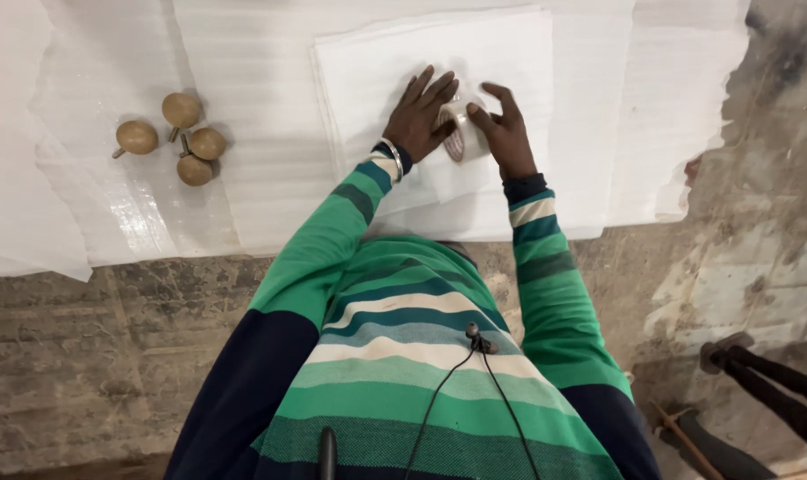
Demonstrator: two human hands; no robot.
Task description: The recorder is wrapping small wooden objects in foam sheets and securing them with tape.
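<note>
Fingers of my left hand lie spread and flat on the white foam sheet stack, their tips touching the roll of clear tape. Across from them, my right hand curls around the roll, thumb and fingers pinching its rim; a dark reddish patch shows on the side of the core facing me. Under the stack lies wider white foam sheeting covering the stone floor. Well apart to my left sit 4 round wooden knobs with short stems, clustered together.
</note>
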